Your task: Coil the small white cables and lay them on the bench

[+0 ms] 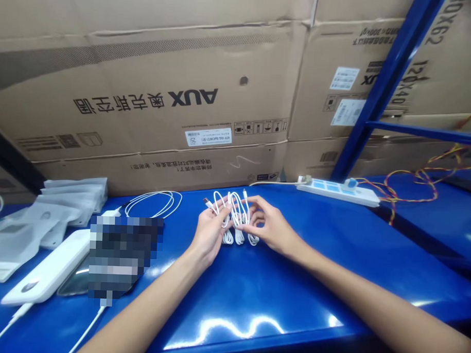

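A coiled white charging cable (238, 210) is held up between both hands, just above the blue shelf (293, 286). My left hand (210, 229) pinches the loops from the left, with a plug end sticking out by its fingers. From the right, my right hand (270, 226) closes its thumb and forefinger on the same coil. A second plug end points up near the right fingertips. Below and behind the hands lie several bundled white cables (239, 236), partly hidden by the fingers and the held coil.
To the left are a white power bank (50, 268), a dark phone (71, 281), a looped white cable (153, 195) and several translucent pouches (72, 196). A power strip (335, 190) and red-yellow wires (432, 188) lie back right. Cardboard boxes (146, 65) and a blue post (373, 99) stand behind.
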### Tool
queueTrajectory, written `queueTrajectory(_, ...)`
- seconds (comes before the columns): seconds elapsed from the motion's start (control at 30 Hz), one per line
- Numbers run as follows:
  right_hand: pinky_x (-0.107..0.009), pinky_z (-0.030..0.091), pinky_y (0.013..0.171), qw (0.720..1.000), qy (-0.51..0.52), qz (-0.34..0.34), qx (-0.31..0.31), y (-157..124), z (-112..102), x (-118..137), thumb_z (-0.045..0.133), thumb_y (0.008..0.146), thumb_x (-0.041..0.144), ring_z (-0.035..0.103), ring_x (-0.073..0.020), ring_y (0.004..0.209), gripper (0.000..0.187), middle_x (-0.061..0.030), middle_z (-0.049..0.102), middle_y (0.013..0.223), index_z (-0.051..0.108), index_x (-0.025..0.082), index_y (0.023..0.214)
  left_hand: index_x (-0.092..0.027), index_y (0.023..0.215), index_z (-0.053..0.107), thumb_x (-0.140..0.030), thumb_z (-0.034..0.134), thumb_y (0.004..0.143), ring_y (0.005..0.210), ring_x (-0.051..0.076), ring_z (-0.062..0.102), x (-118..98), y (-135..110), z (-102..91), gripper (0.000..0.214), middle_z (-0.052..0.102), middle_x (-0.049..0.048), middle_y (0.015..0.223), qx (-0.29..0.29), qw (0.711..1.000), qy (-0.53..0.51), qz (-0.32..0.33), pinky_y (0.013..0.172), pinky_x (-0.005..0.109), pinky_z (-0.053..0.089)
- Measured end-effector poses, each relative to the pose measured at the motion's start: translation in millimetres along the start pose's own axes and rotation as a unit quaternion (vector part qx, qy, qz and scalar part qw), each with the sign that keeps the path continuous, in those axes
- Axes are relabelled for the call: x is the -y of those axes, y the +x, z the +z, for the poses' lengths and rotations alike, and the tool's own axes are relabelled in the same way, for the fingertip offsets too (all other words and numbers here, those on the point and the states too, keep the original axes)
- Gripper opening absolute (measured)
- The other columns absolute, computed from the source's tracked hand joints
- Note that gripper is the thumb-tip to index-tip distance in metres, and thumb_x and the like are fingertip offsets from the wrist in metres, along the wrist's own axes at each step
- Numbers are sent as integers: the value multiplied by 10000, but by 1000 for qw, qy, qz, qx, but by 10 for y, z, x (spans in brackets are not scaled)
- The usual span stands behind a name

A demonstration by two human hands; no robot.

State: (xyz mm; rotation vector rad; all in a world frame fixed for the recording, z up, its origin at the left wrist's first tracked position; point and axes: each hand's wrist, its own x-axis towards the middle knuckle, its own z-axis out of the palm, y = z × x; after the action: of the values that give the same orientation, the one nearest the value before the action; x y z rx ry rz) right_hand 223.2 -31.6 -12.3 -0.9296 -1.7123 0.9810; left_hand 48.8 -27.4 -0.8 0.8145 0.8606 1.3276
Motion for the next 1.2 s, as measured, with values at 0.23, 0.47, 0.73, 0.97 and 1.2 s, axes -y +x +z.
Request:
queueTrajectory(0.23, -308, 557, 696, 996, -75, -33, -33, -32, 31, 33, 735, 901, 334, 655, -164, 713, 397, -3, 647, 878, 585, 229, 1253, -187, 1199, 746, -202, 846, 812, 1220, 255, 687, 5, 5, -23, 400, 728, 125, 1337, -23, 1000, -2, 14, 961, 350, 584)
queueTrajectory(0.47, -296, 572, 571, 995, -53, 30, -73, -34, 12, 96, 621, 965, 355, 714, -188, 607, 400, -8, 687, 775, 576, 193, 1328, -188, 1196, 747, -233, 883, 779, 1276, 273, 664, 2, 10, -10, 441, 708, 129, 1378, -34, 998, 11, 60, 1027, 398, 582)
queueTrajectory(0.73, -256, 525, 465, 993, -36, 78, -85, -8, -38, 28, 597, 976, 414, 656, -167, 478, 466, 0, 706, 673, 579, 179, 1378, -195, 1263, 747, -311, 873, 786, 1239, 301, 692, -10, -22, 12, 507, 732, 132, 1345, -8, 987, 107, 122, 1002, 406, 589)
queueTrajectory(0.97, -268, 436, 485, 985, -159, 52, -48, -28, -32, 125, 527, 1009, 353, 570, -163, 475, 369, 4, 650, 598, 690, 147, 1269, -205, 1277, 751, -367, 817, 844, 1226, 310, 700, 28, -37, -19, 467, 735, 120, 1346, 21, 969, 200, 144, 945, 368, 601)
queueTrajectory(1.2, -299, 454, 622, 975, -197, -55, -86, -53, -46, 225, 504, 1052, 376, 606, -175, 590, 359, -6, 663, 692, 693, 195, 1299, -222, 1268, 755, -372, 783, 875, 1260, 324, 687, 44, -7, -61, 422, 730, 103, 1361, 23, 947, 266, 178, 923, 363, 605)
